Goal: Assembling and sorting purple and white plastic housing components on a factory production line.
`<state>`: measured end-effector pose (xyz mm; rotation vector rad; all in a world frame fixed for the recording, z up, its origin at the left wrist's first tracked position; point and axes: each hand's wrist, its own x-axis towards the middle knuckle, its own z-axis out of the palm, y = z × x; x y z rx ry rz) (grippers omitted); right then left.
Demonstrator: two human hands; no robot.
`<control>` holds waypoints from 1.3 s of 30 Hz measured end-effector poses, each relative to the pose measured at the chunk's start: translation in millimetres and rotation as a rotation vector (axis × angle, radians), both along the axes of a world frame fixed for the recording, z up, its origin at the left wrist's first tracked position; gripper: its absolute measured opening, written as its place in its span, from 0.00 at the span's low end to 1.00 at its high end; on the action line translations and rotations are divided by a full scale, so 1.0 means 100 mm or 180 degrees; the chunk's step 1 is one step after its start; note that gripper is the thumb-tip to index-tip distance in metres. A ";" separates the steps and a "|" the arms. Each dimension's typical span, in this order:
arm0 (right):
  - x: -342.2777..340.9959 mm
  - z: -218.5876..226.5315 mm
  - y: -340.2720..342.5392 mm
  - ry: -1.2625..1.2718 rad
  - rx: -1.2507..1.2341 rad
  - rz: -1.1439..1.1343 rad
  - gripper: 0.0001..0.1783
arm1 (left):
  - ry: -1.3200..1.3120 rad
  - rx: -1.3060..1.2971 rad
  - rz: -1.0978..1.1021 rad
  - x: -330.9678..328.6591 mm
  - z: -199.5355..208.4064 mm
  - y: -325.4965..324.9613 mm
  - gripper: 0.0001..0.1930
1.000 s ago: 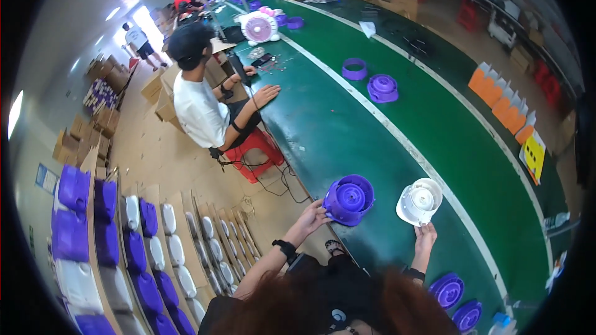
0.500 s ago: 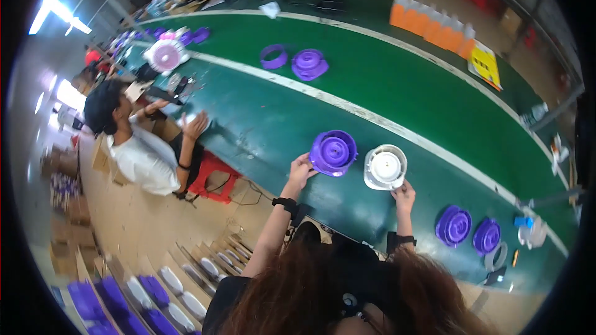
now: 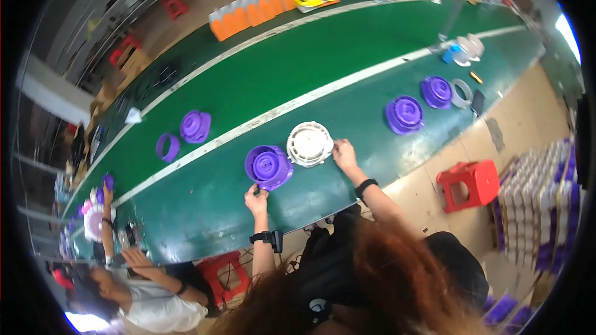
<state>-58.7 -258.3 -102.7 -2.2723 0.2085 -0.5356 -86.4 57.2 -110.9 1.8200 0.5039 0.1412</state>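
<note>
My left hand [image 3: 256, 200] pinches the near edge of a purple round plastic housing [image 3: 266, 166], whose open side with a central hub faces up. Just to its right is a white round plastic housing [image 3: 310, 144], with a ring of slots on top. My right hand [image 3: 345, 155] has its fingers closed at the right side of this white piece. The two housings sit side by side, almost touching, over the green worktable [image 3: 217, 211].
Two purple housings [image 3: 405, 115] and a pale ring [image 3: 461, 93] lie to the right. On the belt [image 3: 279, 68] are a purple ring [image 3: 167, 147] and another purple housing [image 3: 195, 126]. A co-worker [image 3: 155, 298] sits at left; a red stool [image 3: 469, 185] stands at right.
My view has swung to the right. The white housing has turned and now shows a slotted face, closer to the purple one. My left hand still grips the purple housing.
</note>
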 end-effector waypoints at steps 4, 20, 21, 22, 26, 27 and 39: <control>-0.10 -0.11 0.17 0.0517 0.0198 0.0021 0.19 | -0.0037 0.0331 -0.0424 0.08 -0.11 0.02 0.20; -0.42 0.61 0.28 0.1376 0.2100 0.0361 0.35 | 0.0106 0.0282 -0.0446 0.17 0.07 -0.13 0.19; -0.40 0.70 0.31 0.1289 0.2192 0.0392 0.36 | 0.0094 0.0280 -0.0400 0.17 0.06 -0.13 0.18; -0.41 0.79 0.35 0.1290 0.1903 0.0370 0.33 | 0.0048 0.0254 -0.0339 0.16 0.06 -0.12 0.16; -0.46 0.75 0.35 0.0306 0.0246 0.0667 0.18 | -0.0004 0.0181 -0.0275 0.18 0.11 -0.17 0.15; -0.42 0.80 0.35 0.0304 0.0239 0.0727 0.18 | -0.0007 0.0178 -0.0215 0.18 0.11 -0.17 0.15; 0.46 1.07 0.26 0.1306 -0.1433 0.0346 0.07 | -0.0087 0.0049 -0.0139 0.20 0.12 -0.16 0.13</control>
